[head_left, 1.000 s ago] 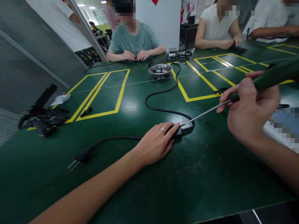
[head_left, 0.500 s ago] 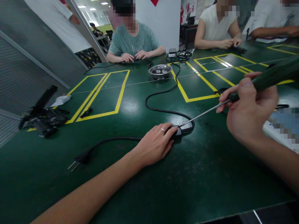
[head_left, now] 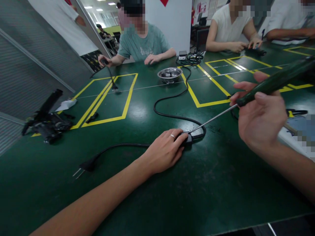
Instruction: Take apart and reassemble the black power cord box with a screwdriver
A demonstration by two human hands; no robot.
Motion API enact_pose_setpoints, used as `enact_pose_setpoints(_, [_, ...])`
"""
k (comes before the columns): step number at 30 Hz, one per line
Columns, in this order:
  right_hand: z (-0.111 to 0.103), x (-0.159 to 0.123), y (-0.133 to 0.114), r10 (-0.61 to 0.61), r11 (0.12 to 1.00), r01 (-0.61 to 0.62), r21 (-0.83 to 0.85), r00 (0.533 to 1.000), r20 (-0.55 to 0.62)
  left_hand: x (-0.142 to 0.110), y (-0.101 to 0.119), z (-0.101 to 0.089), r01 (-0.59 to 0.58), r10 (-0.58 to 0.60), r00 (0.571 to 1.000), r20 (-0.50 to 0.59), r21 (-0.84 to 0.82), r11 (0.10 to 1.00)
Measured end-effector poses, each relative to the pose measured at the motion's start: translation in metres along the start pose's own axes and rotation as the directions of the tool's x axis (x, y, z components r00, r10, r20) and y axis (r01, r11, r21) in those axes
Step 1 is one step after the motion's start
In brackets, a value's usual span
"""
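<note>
My left hand (head_left: 165, 149) presses a small black box on a power cord (head_left: 189, 139) against the green table, fingers closed over it and hiding most of it. From the box, one cord end runs left to a black two-pin plug (head_left: 87, 165); the other loops right and back across the table (head_left: 169, 116). My right hand (head_left: 262, 113) holds a screwdriver (head_left: 268, 83) by its dark handle, fingers loosely around it. The metal shaft slants down to the left, its tip at the top edge of the box beside my left fingertips.
A steel bowl (head_left: 169, 75) with small parts stands beyond my hands. Black clamp-like gear (head_left: 48, 121) lies at the left, and a small black piece (head_left: 92, 117) near it. Coiled cables (head_left: 193, 58) sit at the back. Co-workers sit across the table, one lifting a cord with plug (head_left: 114, 86).
My right fingers have loosened and shifted around the screwdriver handle; its tip stays on the box. My left hand holds still. The co-worker opposite has raised a cord with a plug.
</note>
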State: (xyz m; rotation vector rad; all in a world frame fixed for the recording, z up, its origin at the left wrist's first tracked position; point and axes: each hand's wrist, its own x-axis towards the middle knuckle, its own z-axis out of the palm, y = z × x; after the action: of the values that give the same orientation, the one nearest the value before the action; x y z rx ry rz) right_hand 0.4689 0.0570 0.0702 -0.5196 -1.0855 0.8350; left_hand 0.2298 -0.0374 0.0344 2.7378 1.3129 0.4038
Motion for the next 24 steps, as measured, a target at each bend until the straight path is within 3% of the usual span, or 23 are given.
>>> enact_pose_setpoints(5, [0.0043, 0.0008, -0.0007, 0.001, 0.999, -0.002, -0.041, 0.999, -0.035, -0.0008, -0.0014, 0.0013, 0.008, -0.008, 1.000, 0.011, -0.001, 1.000])
enact_pose_setpoints(11, [0.0102, 0.0017, -0.0043, -0.021, 0.998, 0.021, -0.067, 1.000, 0.003, -0.0006, -0.0012, 0.0016, -0.002, 0.002, 1.000, 0.002, -0.011, 1.000])
enact_pose_setpoints(19, [0.0012, 0.0082, -0.0030, 0.113, 0.993, -0.115, 0.035, 0.991, 0.071, -0.0012, -0.0019, 0.0015, 0.006, -0.006, 1.000, 0.013, -0.012, 1.000])
enact_pose_setpoints(24, [0.0042, 0.0067, -0.0029, 0.048, 0.999, -0.047, -0.022, 0.999, 0.023, -0.0009, -0.0019, 0.0015, 0.005, -0.005, 1.000, 0.009, -0.014, 1.000])
